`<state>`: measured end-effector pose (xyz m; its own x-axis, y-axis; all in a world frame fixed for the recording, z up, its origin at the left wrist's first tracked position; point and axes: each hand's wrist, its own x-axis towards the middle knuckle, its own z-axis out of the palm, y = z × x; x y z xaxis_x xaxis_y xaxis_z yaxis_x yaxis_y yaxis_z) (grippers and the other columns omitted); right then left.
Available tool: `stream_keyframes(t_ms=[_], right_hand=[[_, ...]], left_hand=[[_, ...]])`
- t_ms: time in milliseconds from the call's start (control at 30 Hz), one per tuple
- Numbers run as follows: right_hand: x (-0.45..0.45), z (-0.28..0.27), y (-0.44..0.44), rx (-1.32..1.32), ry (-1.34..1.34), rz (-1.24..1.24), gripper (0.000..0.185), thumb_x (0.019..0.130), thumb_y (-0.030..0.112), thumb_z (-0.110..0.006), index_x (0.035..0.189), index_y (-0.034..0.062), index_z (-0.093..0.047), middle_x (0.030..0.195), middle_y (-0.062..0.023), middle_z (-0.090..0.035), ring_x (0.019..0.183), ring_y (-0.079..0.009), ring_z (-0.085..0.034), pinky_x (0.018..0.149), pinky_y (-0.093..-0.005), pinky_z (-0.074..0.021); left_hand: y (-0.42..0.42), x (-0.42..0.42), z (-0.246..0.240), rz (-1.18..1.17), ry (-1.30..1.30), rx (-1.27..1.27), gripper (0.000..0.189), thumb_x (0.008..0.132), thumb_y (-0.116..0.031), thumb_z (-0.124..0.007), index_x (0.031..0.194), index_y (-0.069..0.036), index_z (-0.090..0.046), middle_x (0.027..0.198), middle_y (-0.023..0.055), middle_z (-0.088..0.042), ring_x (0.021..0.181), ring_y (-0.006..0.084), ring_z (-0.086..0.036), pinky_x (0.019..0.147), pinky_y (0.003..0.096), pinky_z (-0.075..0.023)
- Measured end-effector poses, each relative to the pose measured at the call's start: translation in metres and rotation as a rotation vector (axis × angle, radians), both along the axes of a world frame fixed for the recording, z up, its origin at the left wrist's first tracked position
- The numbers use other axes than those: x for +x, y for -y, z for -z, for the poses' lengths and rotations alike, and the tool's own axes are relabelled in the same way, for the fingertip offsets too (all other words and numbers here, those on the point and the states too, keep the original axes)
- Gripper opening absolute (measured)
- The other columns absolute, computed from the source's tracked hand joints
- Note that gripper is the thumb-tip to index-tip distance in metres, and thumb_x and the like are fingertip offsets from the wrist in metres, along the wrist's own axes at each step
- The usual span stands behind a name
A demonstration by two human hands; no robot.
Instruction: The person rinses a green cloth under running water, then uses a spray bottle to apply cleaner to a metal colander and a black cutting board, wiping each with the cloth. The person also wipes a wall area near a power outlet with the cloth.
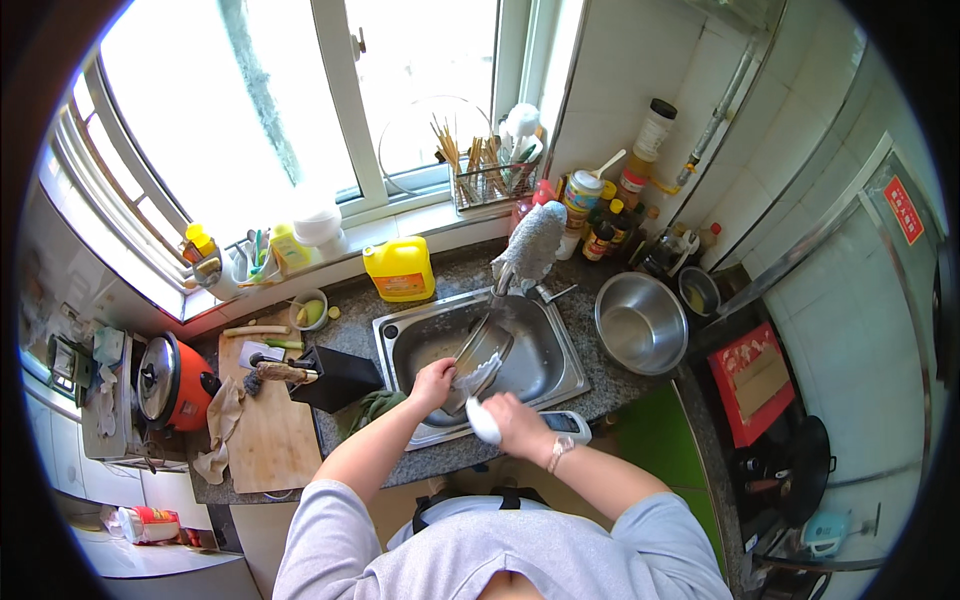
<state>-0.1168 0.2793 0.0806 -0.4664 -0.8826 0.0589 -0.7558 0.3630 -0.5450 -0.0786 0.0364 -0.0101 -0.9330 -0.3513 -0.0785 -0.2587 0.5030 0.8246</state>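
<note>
My left hand (433,384) grips a shiny metal utensil (471,339) over the stainless steel sink (384,352). The utensil's exact kind is hard to make out. In my right hand (516,424) is a white-handled scrub brush (484,421). Its pale bristle end (480,377) lies against or just over the utensil; contact cannot be made out. Above the basin, the faucet (504,279) carries a silvery wrapping (534,232). A white device with a dark panel (568,424) sits at the sink's front right edge, beside my right wrist.
Left of the sink are a black knife block (345,379), a green cloth (371,411), a wooden cutting board (274,442) and an orange rice cooker (187,386). A yellow jug (399,268) stands behind. To the right are a steel bowl (641,322) and several bottles (600,236).
</note>
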Motion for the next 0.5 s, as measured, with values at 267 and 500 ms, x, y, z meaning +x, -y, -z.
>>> stream_keyframes(t_ms=[267,500], right_hand=[[-0.008,0.016,0.014,-0.056,-0.026,0.039,0.042,0.070,0.004,-0.074,0.108,0.0064,-0.056,0.108,-0.0135,-0.060,0.107,-0.0355,-0.058,0.087,-0.0452,-0.0540],[-0.016,0.026,0.006,0.036,0.048,0.413,0.035,0.075,0.010,-0.075,0.104,0.0057,-0.056,0.103,-0.0159,-0.062,0.099,-0.0391,-0.059,0.087,-0.0462,-0.0505]], left_hand=[[0.000,0.007,-0.012,0.040,0.072,-0.237,0.024,0.094,-0.024,-0.061,0.112,-0.013,-0.072,0.102,0.0121,-0.073,0.099,0.0292,-0.067,0.089,0.0424,-0.0378],[0.015,0.023,-0.013,0.054,0.028,-0.319,0.023,0.095,-0.026,-0.062,0.112,-0.015,-0.072,0.103,0.0062,-0.073,0.102,0.0258,-0.064,0.090,0.0411,-0.0339]])
